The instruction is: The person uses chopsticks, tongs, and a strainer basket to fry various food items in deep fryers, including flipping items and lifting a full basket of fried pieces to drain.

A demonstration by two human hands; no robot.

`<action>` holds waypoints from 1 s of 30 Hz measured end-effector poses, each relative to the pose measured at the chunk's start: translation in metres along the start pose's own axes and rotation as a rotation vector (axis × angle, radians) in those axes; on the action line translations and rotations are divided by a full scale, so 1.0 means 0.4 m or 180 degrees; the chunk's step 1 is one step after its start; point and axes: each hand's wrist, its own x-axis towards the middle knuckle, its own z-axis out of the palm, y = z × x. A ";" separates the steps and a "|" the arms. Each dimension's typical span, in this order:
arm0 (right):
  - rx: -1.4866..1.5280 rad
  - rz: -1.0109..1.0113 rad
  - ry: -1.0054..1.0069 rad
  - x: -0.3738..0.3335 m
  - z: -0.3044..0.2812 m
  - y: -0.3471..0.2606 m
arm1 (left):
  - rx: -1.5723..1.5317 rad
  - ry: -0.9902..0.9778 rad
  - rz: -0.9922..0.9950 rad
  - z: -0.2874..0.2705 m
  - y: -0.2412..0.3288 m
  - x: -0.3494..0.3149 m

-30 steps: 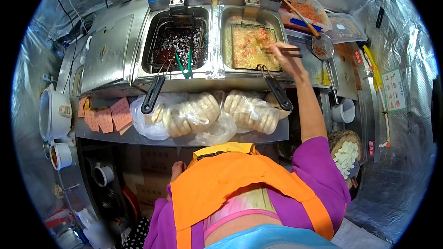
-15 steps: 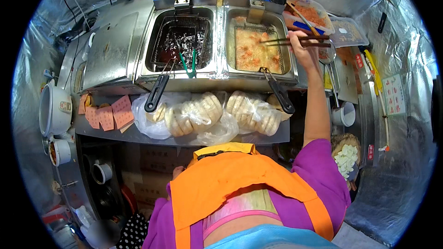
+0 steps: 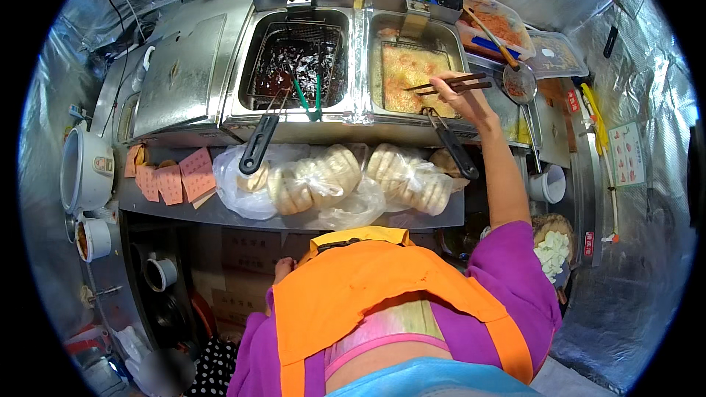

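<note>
My right hand [image 3: 465,98] is closed around long dark chopsticks [image 3: 466,86] above the right-hand fryer. The chopstick tips reach into foaming, golden oil [image 3: 401,66], where pinkish-orange pieces of food show dimly through the froth. A wire fry basket [image 3: 446,53] sits in that oil, its black handle [image 3: 457,153] sticking out toward me. Low beside the orange apron [image 3: 375,272], my left hand [image 3: 284,270] shows only in part, with its fingers mostly hidden.
Left of it, a second fryer [image 3: 244,66] holds dark oil, a basket and green-handled tongs [image 3: 316,115]. Bags of pale round buns [image 3: 316,176] lie along the front shelf. A tub of orange food [image 3: 494,22] and a strainer [image 3: 519,84] are at right.
My right hand has moved left and toward me with the chopsticks, from the fryer's right edge to over the oil. The orange pieces show less through the foam.
</note>
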 end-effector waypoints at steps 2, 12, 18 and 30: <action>-0.0008 0.0024 0.0447 -0.002 -0.031 0.020 | 0.0071 -0.0182 -0.0045 -0.033 -0.014 0.018; -0.0297 -0.0667 0.0699 -0.014 0.034 0.022 | 0.0402 0.0022 0.0159 -0.108 -0.095 0.089; 0.0262 -0.0058 0.1144 0.014 -0.003 -0.067 | 0.0523 -0.0136 0.0122 -0.113 -0.018 0.076; 0.0337 -0.0010 0.0813 0.102 0.012 -0.124 | 0.0328 -0.0213 -0.0198 -0.210 -0.022 0.089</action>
